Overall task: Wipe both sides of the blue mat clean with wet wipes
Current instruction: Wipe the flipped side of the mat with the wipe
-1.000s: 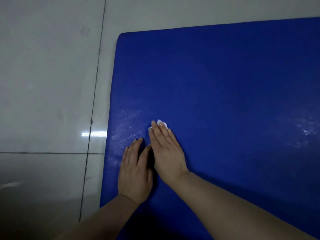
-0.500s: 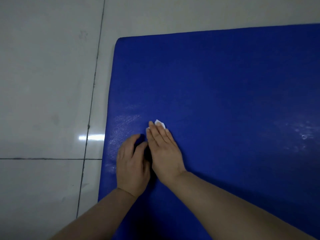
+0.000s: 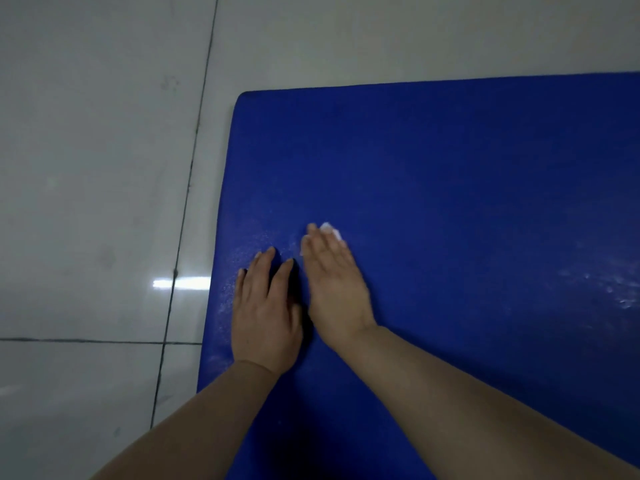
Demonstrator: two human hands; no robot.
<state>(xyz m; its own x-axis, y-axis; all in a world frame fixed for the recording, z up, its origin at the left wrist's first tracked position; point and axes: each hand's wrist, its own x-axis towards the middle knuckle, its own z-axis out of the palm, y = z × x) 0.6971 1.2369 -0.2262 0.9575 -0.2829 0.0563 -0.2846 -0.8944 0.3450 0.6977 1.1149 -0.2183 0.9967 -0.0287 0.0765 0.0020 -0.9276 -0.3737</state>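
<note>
The blue mat (image 3: 450, 174) lies flat on the floor and fills the right part of the view, its far left corner rounded. My right hand (image 3: 334, 282) lies flat on the mat with straight fingers, pressing a white wet wipe (image 3: 330, 231) under it. Only a small white corner of the wipe shows past the fingertips. My left hand (image 3: 265, 313) rests flat on the mat just left of the right hand, near the mat's left edge. A damp sheen shows on the mat around the left hand and at the far right.
Pale grey floor tiles (image 3: 97, 168) with dark grout lines lie left of and behind the mat. A bright light reflection (image 3: 180, 283) sits on the tile beside the mat's left edge.
Both hands stay close together near the mat's left edge. The left hand's fingers curled half a second ago and now lie straight. The view has tilted down slightly.
</note>
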